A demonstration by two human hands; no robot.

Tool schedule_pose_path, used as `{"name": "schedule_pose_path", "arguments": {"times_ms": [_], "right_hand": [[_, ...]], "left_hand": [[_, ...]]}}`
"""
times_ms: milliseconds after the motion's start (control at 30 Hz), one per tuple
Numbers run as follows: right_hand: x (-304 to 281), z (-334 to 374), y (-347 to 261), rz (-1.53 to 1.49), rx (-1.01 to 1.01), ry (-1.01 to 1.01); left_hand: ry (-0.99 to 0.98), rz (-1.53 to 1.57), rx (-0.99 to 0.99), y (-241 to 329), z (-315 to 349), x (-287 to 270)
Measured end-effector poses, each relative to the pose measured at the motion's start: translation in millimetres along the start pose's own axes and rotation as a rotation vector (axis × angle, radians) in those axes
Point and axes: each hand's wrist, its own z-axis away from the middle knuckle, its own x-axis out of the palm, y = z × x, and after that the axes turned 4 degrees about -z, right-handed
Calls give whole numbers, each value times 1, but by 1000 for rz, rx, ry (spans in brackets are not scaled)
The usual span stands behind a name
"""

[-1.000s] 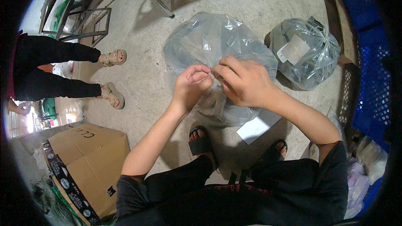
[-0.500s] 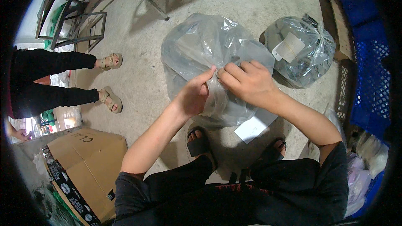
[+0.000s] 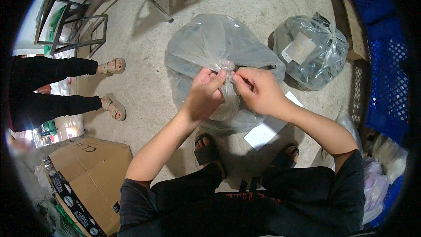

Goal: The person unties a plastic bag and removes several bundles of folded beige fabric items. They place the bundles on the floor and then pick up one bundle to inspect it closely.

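Note:
A large, translucent grey plastic bag (image 3: 197,39) stands on the floor between my feet and the metal legs. Its mouth is gathered into a twisted neck at the middle. My left hand (image 3: 205,94) pinches this neck from the left, thumb up against it. From the right, my right hand (image 3: 259,92) pinches at the same spot, thumb and forefinger close together. Any thin tie between the fingertips is too small to make out. A white sheet of paper (image 3: 259,136) lies partly under the bag's near right side.
A second tied clear bag (image 3: 307,72) with a tag (image 3: 299,48) sits to the right. Blue crates (image 3: 388,83) line the right edge. A cardboard box (image 3: 94,175) stands at lower left. Another person's legs (image 3: 66,103) are at left, below a metal frame (image 3: 83,33).
My fingers have shifted at the bag's neck; my right hand has turned, its thumb and forefinger now showing. The neck now shows as a small bunched knob above my fingertips.

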Motion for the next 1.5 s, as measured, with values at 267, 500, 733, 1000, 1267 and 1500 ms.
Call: {"name": "schedule_pose_path", "arguments": {"times_ms": [267,500,733,1000,1267,1500], "right_hand": [[8,-2,9,-1462,805,-174],[-1,-13,15,-1301,753,-238],[-2,-18,17,-363,391,-194],[-26,-12,2,690,-418,76],[-18,-7,16,914,-626,142],[-24,-9,22,957,-715,153]], "left_hand": [[202,-351,124,-3,-3,4],[85,-501,54,8,-8,-18],[63,-448,-68,28,-10,-6],[-32,-1005,320,23,-11,-9],[225,-129,-352,29,-18,0],[185,12,-395,28,-26,1]]}}
